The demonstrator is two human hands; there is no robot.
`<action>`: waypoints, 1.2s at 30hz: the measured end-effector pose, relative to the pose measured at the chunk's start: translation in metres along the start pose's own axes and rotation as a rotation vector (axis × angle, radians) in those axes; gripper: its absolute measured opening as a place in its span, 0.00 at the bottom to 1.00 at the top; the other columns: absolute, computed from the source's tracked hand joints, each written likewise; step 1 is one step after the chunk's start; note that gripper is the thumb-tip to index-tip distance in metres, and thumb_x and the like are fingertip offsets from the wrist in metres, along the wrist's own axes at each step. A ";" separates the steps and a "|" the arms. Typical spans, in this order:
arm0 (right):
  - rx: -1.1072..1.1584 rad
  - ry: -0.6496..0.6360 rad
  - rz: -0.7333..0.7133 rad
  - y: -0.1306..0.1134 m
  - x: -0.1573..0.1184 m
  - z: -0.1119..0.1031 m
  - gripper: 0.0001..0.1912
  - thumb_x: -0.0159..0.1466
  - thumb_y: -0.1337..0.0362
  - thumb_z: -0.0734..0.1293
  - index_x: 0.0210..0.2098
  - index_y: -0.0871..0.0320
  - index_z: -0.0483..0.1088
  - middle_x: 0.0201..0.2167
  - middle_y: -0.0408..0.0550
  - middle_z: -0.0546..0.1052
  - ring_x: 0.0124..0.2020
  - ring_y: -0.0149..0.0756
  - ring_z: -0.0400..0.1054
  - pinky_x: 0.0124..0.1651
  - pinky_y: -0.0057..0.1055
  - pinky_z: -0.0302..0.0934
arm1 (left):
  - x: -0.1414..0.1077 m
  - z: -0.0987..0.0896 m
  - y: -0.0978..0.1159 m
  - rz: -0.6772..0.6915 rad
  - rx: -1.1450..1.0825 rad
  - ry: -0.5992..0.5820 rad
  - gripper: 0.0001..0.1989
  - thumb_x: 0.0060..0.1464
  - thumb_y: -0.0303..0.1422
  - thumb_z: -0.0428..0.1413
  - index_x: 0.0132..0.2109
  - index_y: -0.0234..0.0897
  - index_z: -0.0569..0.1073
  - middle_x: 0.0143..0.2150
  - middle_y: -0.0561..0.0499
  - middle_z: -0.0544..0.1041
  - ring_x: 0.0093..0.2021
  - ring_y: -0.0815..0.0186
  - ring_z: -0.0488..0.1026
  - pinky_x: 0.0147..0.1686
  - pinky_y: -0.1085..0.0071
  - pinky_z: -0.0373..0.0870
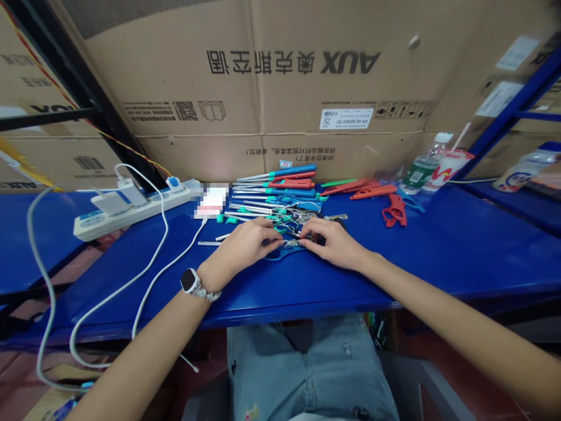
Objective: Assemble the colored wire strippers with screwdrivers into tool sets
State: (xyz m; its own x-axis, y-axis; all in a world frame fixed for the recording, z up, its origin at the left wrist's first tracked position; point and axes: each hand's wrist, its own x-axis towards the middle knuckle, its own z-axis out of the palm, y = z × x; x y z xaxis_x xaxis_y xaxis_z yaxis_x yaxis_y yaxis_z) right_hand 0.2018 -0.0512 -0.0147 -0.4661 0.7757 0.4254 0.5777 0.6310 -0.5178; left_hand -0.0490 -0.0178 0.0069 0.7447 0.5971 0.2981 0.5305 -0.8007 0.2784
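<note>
My left hand (250,241) is closed in a pinch, its thumb and fingertips close to a blue plastic handle piece (284,252) lying on the table. From the other side my right hand (335,241) pinches at the same spot, fingers pressed together. Thin white wires (287,219) run in a tangle just behind the fingertips. What exactly each pinch holds is too small to make out. Beyond the hands lie several slim metal tubes with blue handles (298,169) and red handles (295,183), some with teal-green parts (231,220).
Loose red handle pieces (395,209) lie to the right. A bottle (414,174) and a cup with a straw (449,169) stand behind them. On the left are a power strip (144,207) and white cables (164,216). A large carton (289,88) walls off the blue table's (438,251) back.
</note>
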 end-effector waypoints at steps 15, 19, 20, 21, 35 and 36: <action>-0.155 -0.047 -0.287 -0.018 0.010 -0.004 0.05 0.71 0.64 0.67 0.41 0.58 0.76 0.39 0.49 0.81 0.42 0.41 0.74 0.49 0.41 0.62 | -0.012 -0.031 -0.009 -0.140 -0.527 0.220 0.14 0.57 0.32 0.49 0.44 0.36 0.77 0.37 0.48 0.81 0.40 0.61 0.78 0.42 0.63 0.74; -0.144 -0.064 -0.284 -0.018 0.011 0.000 0.05 0.71 0.65 0.67 0.42 0.57 0.76 0.40 0.49 0.81 0.43 0.40 0.74 0.50 0.41 0.63 | -0.012 -0.031 -0.002 -0.126 -0.432 0.227 0.13 0.61 0.39 0.54 0.40 0.36 0.79 0.37 0.47 0.81 0.39 0.61 0.77 0.42 0.63 0.73; -0.129 -0.051 -0.268 -0.017 0.011 0.000 0.05 0.71 0.65 0.67 0.42 0.57 0.76 0.39 0.49 0.81 0.43 0.40 0.74 0.50 0.41 0.63 | -0.011 -0.029 0.000 -0.107 -0.388 0.224 0.12 0.61 0.40 0.56 0.40 0.36 0.79 0.38 0.47 0.81 0.39 0.61 0.77 0.42 0.63 0.73; -0.115 -0.035 -0.251 -0.016 0.010 -0.001 0.04 0.71 0.65 0.67 0.42 0.57 0.75 0.39 0.49 0.81 0.43 0.40 0.74 0.50 0.41 0.63 | -0.011 -0.027 0.001 -0.087 -0.355 0.222 0.11 0.61 0.39 0.57 0.40 0.37 0.79 0.38 0.47 0.81 0.39 0.61 0.77 0.42 0.63 0.73; 0.005 0.121 0.022 -0.002 0.002 -0.006 0.04 0.67 0.66 0.70 0.40 0.55 0.78 0.38 0.48 0.81 0.36 0.37 0.73 0.43 0.37 0.67 | -0.008 -0.012 -0.005 -0.031 -0.226 -0.021 0.07 0.59 0.37 0.62 0.41 0.39 0.80 0.41 0.48 0.81 0.42 0.61 0.77 0.46 0.62 0.73; 0.014 0.120 0.018 -0.002 0.002 -0.005 0.04 0.67 0.66 0.70 0.40 0.56 0.77 0.38 0.48 0.81 0.37 0.36 0.73 0.43 0.36 0.67 | -0.007 -0.010 -0.004 -0.025 -0.208 -0.031 0.06 0.61 0.36 0.61 0.42 0.39 0.80 0.41 0.47 0.81 0.42 0.61 0.77 0.45 0.62 0.73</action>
State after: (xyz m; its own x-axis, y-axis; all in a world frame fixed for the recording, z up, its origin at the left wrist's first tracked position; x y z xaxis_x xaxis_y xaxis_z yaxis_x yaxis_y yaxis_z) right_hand 0.2031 -0.0504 -0.0091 -0.3716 0.7816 0.5010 0.5759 0.6174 -0.5359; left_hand -0.0599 -0.0185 0.0129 0.7458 0.6126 0.2617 0.4563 -0.7560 0.4693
